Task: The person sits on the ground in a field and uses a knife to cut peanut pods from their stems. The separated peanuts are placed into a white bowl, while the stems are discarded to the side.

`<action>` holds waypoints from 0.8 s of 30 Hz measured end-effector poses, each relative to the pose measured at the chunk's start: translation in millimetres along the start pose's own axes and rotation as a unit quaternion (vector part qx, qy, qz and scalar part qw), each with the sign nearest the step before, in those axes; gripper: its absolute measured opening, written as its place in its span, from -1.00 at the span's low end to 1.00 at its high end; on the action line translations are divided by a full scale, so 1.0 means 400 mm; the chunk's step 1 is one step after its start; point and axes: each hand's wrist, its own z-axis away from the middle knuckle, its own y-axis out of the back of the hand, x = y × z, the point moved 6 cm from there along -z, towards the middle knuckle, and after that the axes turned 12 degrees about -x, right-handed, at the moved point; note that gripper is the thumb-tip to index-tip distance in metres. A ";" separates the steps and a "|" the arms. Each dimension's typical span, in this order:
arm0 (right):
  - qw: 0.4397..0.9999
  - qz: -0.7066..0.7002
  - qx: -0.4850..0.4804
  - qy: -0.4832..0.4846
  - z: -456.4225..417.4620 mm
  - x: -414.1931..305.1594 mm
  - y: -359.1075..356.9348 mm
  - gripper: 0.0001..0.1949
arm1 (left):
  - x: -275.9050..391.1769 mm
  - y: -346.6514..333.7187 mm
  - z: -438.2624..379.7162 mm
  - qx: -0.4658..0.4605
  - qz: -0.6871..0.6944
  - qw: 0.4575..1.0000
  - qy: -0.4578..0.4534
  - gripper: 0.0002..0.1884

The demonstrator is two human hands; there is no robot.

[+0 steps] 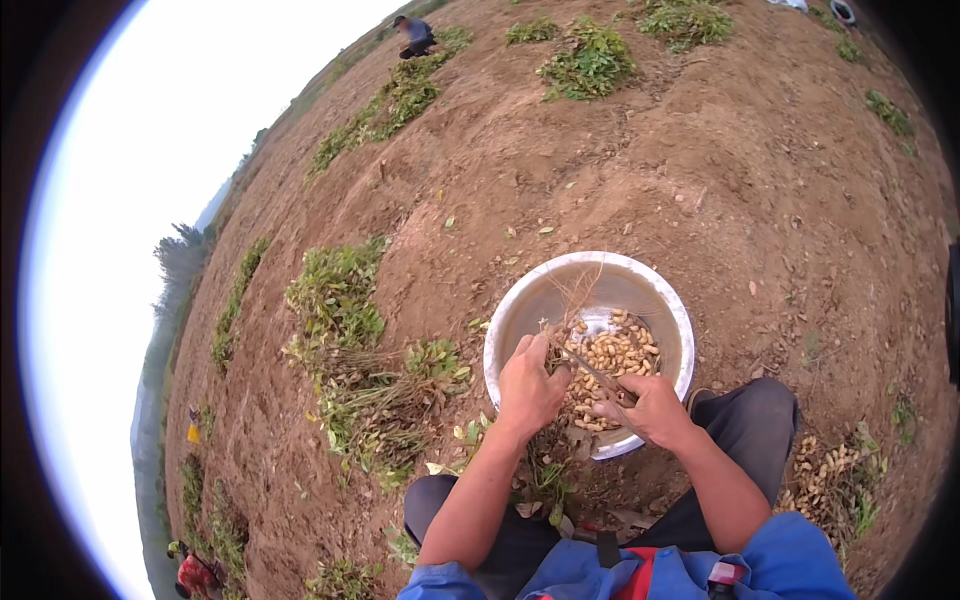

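A round, pale-rimmed basin stands on the soil between my knees, with a heap of unshelled peanuts inside. Over its left part, my left hand grips a peanut plant by its stems. The thin, bare roots fan out beyond my fingers towards the far rim. My right hand is closed around a bladed hand tool, apparently scissors. The tool's tip reaches the roots just right of my left hand. My palm and fingers partly hide its handles.
Pulled peanut plants lie left of the basin. More plants with pods lie beyond my right knee. Leafy piles dot the brown field ahead. One person crouches far off; another in red is at lower left.
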 end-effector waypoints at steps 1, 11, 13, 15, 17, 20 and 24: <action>1.000 -0.019 -0.021 -0.010 -0.002 0.006 -0.004 -0.52 | 0.006 0.003 0.001 0.012 -0.026 1.000 -0.011 -0.51; 0.819 -0.512 -0.254 -0.055 0.032 0.022 -0.101 -0.48 | 0.010 0.030 -0.010 -0.042 0.068 0.992 -0.100 -0.47; 0.753 -0.582 -0.305 -0.032 0.031 0.028 -0.132 -0.44 | 0.016 0.033 -0.017 -0.066 0.126 0.981 -0.132 -0.49; 0.703 -0.621 -0.348 0.016 0.037 0.019 -0.155 -0.41 | 0.026 0.024 -0.013 -0.120 0.275 0.950 -0.088 -0.51; 0.644 -0.664 -0.376 0.051 0.039 0.003 -0.172 -0.44 | 0.030 0.011 -0.010 -0.149 0.393 0.906 -0.053 -0.52; 0.659 -0.653 -0.370 0.061 0.033 0.005 -0.173 -0.38 | 0.008 -0.006 -0.006 -0.134 0.500 0.855 -0.021 -0.51; 0.649 -0.658 -0.367 0.107 0.039 -0.002 -0.150 -0.36 | -0.063 0.033 -0.021 -0.029 0.485 0.873 0.035 -0.55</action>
